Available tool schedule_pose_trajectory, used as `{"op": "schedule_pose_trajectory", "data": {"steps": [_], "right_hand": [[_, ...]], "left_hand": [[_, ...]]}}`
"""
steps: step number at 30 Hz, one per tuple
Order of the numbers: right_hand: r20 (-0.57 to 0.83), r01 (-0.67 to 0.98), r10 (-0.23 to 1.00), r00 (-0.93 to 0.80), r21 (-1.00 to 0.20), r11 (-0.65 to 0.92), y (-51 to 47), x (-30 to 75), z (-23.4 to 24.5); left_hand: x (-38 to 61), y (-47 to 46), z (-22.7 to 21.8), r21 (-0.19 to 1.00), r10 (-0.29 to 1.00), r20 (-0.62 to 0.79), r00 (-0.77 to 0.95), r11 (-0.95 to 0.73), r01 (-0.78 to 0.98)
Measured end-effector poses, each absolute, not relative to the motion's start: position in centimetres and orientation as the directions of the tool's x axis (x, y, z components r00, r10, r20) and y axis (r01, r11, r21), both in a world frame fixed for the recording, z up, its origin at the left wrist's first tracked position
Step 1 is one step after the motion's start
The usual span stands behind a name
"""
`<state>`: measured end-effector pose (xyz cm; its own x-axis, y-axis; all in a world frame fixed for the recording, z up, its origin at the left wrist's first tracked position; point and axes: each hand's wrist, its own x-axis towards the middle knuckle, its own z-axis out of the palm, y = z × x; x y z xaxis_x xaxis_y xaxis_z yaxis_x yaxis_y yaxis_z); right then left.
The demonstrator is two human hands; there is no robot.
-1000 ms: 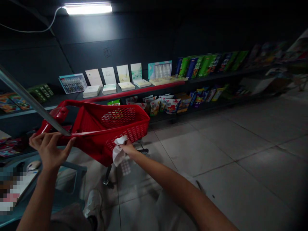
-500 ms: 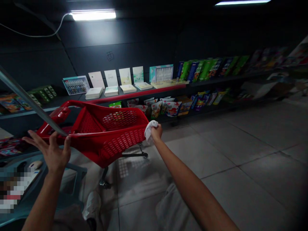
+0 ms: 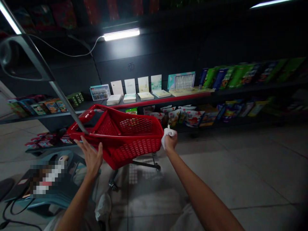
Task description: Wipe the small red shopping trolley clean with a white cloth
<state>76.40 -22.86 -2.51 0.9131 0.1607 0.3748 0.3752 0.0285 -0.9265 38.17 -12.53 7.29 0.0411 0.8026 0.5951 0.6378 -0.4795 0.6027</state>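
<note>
A red plastic shopping cart (image 3: pixel 134 146) with a mesh-like basket stands in front of me. My left hand (image 3: pixel 92 158) is at its near side by the handle end, fingers spread and nothing held; whether the fingertips touch the rim is hard to tell. At the basket's front end, my right hand (image 3: pixel 171 140) grips a bunched white cloth (image 3: pixel 166 132), right beside the red corner. A grey metal pole (image 3: pixel 64 98) slants down from the upper left to the cart's handle end, passing just above my left fingers.
Behind the cart, a dark shelf with a red edge (image 3: pixel 144 103) bears booklets (image 3: pixel 130 98) and green and blue packs (image 3: pixel 221 77). Snack bags (image 3: pixel 192 117) fill the lower shelf. A blue-green plastic stool (image 3: pixel 60 195) with items on it stands at left, cables beside it.
The view has swung left, so cart, shelves and hands sit further right in the picture. My right hand stays at the basket's front end, with the cloth more bunched.
</note>
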Motion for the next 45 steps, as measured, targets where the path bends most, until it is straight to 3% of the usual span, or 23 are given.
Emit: {"op": "schedule_pose_trajectory", "data": {"steps": [2, 5, 7, 10, 15, 24, 28, 34, 39, 45], "right_hand": [[0.521, 0.527, 0.171, 0.836, -0.85, 0.015, -23.1, 75.9, -0.9], [0.682, 0.77, 0.443, 0.581, -0.637, -0.031, -24.0, 74.3, 1.0], [0.641, 0.86, 0.628, 0.442, -0.501, -0.094, -24.4, 73.1, 1.8], [0.55, 0.893, 0.727, 0.41, -0.405, -0.197, -24.6, 71.7, 2.3], [0.539, 0.911, 0.766, 0.349, -0.387, -0.142, -25.5, 70.3, 2.2], [0.554, 0.845, 0.831, 0.051, -0.468, 0.26, -29.1, 70.7, 2.9], [0.58, 0.837, 0.804, 0.129, -0.499, 0.226, -29.8, 72.4, 2.0], [0.539, 0.763, 0.709, 0.454, -0.646, 0.002, -28.5, 74.6, -0.3], [0.335, 0.488, 0.512, 0.791, -0.851, -0.196, -25.1, 74.2, -2.3], [0.151, 0.298, 0.47, 0.87, -0.92, -0.254, -24.2, 68.0, -6.6]], "left_hand": [[39.3, -13.6, 6.5, 0.539, 0.772, 0.623, 0.125, -0.54, 0.647], [40.8, -15.1, 5.4, 0.381, 0.684, 0.657, 0.318, -0.665, 0.642], [41.5, -15.6, 4.7, 0.296, 0.636, 0.644, 0.425, -0.719, 0.628], [42.2, -15.9, 3.8, 0.243, 0.612, 0.595, 0.521, -0.755, 0.61], [42.8, -15.8, 3.2, 0.334, 0.693, 0.517, 0.502, -0.704, 0.627], [40.9, -15.3, 4.5, 0.555, 0.857, 0.413, 0.308, -0.505, 0.661], [41.1, -15.8, 3.9, 0.673, 0.912, 0.324, 0.25, -0.408, 0.616], [43.1, -16.6, 2.6, 0.766, 0.907, 0.297, 0.298, -0.413, 0.493], [43.8, -16.1, 2.2, 0.8, 0.913, 0.292, 0.284, -0.396, 0.451], [43.9, -15.5, 1.5, 0.789, 0.912, 0.301, 0.279, -0.402, 0.464]]}}
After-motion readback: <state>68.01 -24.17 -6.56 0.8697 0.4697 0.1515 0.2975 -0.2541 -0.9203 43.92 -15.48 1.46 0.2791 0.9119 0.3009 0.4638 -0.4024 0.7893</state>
